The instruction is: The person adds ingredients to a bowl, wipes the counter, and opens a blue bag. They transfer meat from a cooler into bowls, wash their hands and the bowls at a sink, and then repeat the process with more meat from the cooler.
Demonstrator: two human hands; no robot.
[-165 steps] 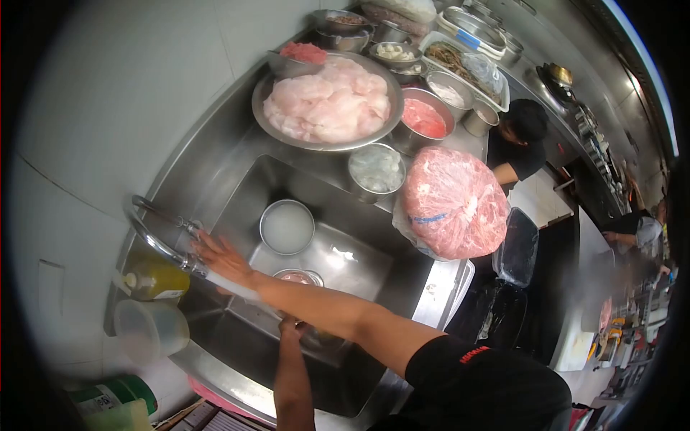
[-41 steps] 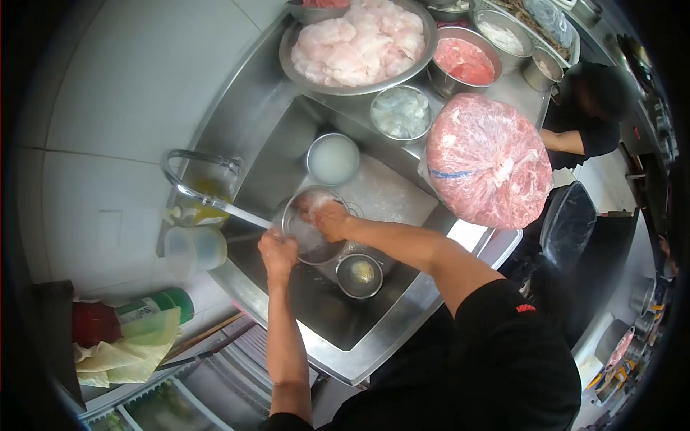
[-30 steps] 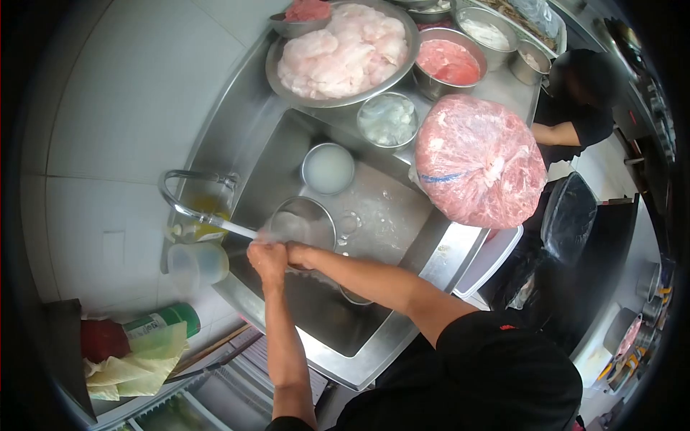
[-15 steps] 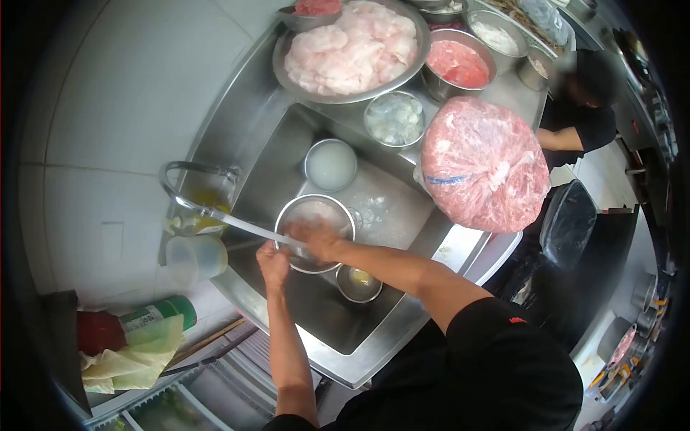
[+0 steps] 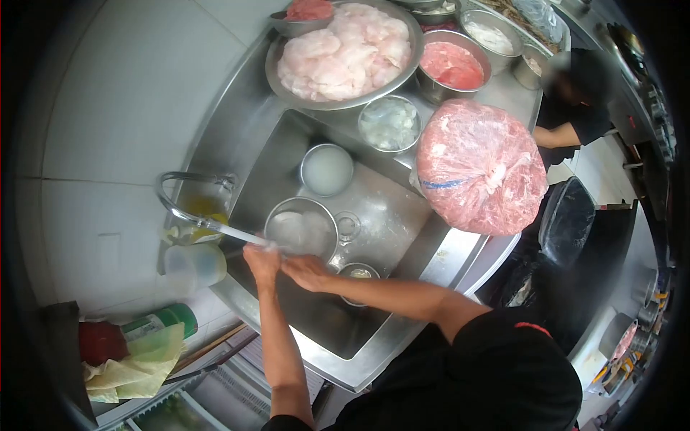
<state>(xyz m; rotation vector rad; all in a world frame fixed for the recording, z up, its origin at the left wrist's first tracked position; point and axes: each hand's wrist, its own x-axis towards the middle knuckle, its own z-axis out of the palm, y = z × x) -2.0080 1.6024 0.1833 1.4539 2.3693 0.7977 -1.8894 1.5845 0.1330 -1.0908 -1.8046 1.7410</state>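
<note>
My left hand (image 5: 261, 263) is closed around the white hose (image 5: 244, 235) near its outlet, at the lower left of a metal bowl (image 5: 336, 233) in the sink. Cloudy, pale water partly fills that bowl. Just right of the left hand, my right hand (image 5: 306, 272) has its fingers curled in at the bowl's near side; what they grip, if anything, is hidden. Beneath the right wrist stands a small metal bowl (image 5: 361, 302) with something pale yellow inside. Farther back in the sink (image 5: 392, 215) sits another bowl (image 5: 351, 171) of cloudy liquid.
A curved metal tap (image 5: 172, 205) feeds the hose. On the counter stand a wide basin (image 5: 417, 50) of pale meat, a bowl (image 5: 487, 68) of red meat, smaller bowls, and a large bag of pink meat (image 5: 483, 165). A co-worker's arm (image 5: 557, 136) shows at right.
My right hand has come out of the bowl toward my body, beside the left. The hose end has shifted left and the left hand slightly left. The bowl sits a little farther left.
</note>
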